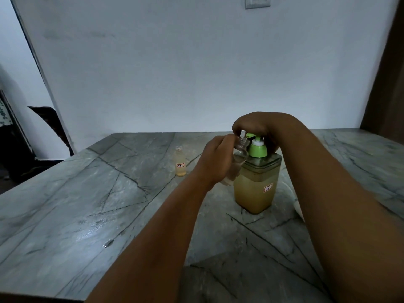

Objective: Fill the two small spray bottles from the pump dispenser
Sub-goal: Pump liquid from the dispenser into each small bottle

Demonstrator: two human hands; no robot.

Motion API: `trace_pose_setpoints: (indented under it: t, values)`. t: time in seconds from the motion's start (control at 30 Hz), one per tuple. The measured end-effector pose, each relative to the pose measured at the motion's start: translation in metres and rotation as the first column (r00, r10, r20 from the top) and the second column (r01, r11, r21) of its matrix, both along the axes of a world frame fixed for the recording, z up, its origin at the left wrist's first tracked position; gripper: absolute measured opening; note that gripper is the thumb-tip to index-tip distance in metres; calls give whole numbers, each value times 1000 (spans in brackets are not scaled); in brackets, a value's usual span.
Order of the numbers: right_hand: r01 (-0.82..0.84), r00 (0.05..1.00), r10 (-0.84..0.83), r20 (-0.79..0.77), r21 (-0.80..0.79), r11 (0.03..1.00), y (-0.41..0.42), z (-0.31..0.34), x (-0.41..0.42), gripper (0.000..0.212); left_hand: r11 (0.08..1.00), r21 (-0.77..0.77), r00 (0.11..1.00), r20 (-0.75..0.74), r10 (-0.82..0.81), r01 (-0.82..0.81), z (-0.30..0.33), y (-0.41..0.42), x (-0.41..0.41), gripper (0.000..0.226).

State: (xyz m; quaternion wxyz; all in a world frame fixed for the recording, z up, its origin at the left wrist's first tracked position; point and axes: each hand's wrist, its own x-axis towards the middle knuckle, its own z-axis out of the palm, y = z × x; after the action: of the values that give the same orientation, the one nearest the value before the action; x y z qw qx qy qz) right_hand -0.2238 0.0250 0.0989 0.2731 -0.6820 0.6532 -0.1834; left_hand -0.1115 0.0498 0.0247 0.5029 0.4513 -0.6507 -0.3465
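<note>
The left hand [215, 159] grips a clear bottle [237, 159], tilted under the dispenser's [256, 186] spout; the right hand [253, 124] closes over the green pump [258, 148].

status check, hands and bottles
Left hand holds clear bottle tilted at spout. Right hand on dispenser pump. Second bottle filled, uncapped, on table. Nothing in the way.

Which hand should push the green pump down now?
The right hand. It already rests on the pump dispenser head, while the left hand holds the empty bottle under the spout.
</note>
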Motion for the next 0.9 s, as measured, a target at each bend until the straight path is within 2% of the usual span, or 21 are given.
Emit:
trace_pose_setpoints:
  t: [0.17, 0.33, 0.5, 0.73, 0.9]
  values:
    - [-20, 999, 18, -34, -46, 999, 0, -2, 3, 20, 1000, 0, 1000, 9, 17, -17, 0, 1, 0, 29]
    - [-7, 994, 13, 104, -60, 998, -3, -1, -4, 26, 999, 28, 1000, -3, 31, -31, -1, 3, -1, 23]
    - [15, 989, -11, 149, -28, 999, -6, -2, -4, 27, 1000, -7, 1000, -16, 23, -23, -1, -1, -1, 32]
    - [9, 999, -7, 53, -37, 999, -8, -6, -2, 15, 1000, -3, 998, -58, 11, -11, -3, 0, -4, 34]
    - [26, 1000, -27, -4, -56, 998, -7, -7, -2, 26, 1000, 1, 997, -73, 16, -15, -1, 3, -5, 35]
